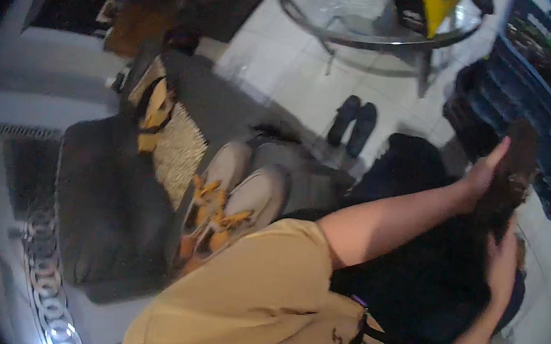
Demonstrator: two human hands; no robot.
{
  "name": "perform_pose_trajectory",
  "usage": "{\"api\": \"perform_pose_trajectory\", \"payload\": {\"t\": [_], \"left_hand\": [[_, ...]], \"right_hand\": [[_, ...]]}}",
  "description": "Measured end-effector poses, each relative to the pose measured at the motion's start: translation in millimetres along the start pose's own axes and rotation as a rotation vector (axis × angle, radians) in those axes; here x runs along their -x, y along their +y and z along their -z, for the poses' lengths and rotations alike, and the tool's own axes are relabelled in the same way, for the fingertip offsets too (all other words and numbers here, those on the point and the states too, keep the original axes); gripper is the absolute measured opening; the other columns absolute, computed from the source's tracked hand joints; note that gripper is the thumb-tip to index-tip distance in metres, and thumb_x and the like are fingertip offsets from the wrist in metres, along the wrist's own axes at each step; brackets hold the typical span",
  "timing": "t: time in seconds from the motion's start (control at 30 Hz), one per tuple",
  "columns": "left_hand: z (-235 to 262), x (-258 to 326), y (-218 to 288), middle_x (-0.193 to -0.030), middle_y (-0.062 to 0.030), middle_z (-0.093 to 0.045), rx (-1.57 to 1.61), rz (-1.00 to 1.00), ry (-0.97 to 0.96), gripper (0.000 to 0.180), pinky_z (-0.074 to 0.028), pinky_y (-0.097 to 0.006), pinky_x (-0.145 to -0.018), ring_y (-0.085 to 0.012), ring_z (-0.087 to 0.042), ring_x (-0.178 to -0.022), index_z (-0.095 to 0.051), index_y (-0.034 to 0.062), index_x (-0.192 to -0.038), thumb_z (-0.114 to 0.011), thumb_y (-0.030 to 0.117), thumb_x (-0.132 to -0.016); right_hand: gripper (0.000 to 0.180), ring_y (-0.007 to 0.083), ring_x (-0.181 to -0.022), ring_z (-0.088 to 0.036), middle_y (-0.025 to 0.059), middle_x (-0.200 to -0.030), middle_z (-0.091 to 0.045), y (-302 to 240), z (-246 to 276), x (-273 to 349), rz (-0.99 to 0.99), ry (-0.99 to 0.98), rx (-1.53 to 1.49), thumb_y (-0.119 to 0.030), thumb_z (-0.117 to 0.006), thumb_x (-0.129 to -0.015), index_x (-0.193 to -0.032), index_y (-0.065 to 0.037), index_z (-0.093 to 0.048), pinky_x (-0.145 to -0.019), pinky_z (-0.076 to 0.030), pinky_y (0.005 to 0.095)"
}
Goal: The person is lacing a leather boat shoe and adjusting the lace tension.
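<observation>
Over my dark-clothed lap, toward the right, both my hands hold a long dark brown shoe. Its details are blurred. My left hand grips its upper left side, with the thumb along the edge. Lower down, my right hand closes around its bottom end; some of those fingers are hidden. To my left, a pair of beige shoes with orange-yellow laces lies on the dark grey sofa, apart from both hands.
Beside the beige shoes are a dark cushion and a tan item with a dark strap. Black slippers sit on the tiled floor. A round glass table carries several things ahead. Blue patterned fabric is at far right.
</observation>
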State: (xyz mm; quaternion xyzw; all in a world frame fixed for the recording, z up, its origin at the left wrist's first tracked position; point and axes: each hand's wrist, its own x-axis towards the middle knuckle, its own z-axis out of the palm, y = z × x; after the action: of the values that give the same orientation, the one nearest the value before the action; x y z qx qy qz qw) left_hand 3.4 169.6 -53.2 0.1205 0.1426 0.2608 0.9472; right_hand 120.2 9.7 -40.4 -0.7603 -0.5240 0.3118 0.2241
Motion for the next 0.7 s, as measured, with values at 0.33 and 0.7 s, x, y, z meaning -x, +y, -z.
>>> {"api": "perform_pose_trajectory", "payload": {"t": [0.33, 0.7], "left_hand": [[22.8, 7.7, 14.8, -0.119, -0.0089, -0.069, -0.224, -0.037, 0.144, 0.073, -0.053, -0.041, -0.098, -0.0233, -0.067, -0.107, -0.061, 0.0093, -0.137, -0.048, 0.071, -0.1], [47.0, -3.6, 22.7, -0.126, -0.0181, -0.066, -0.538, 0.035, 0.041, 0.081, -0.051, -0.047, -0.1, -0.0335, -0.064, -0.116, -0.053, 0.0034, -0.139, -0.034, 0.074, -0.103]], "right_hand": [[0.075, 0.0482, -0.121, -0.06, 0.0333, -0.125, -0.064, -40.6, -2.1, -16.8, 0.031, -0.015, 0.032, -0.022, -0.075, -0.088, -0.148, 0.004, -0.038, -0.101, -0.051, 0.0524], [0.069, 0.0477, -0.105, -0.066, 0.0294, -0.109, -0.069, -24.9, -21.6, -16.1, 0.095, 0.089, -0.076, -0.031, -0.075, -0.088, -0.137, 0.003, -0.04, -0.087, -0.053, 0.056]]}}
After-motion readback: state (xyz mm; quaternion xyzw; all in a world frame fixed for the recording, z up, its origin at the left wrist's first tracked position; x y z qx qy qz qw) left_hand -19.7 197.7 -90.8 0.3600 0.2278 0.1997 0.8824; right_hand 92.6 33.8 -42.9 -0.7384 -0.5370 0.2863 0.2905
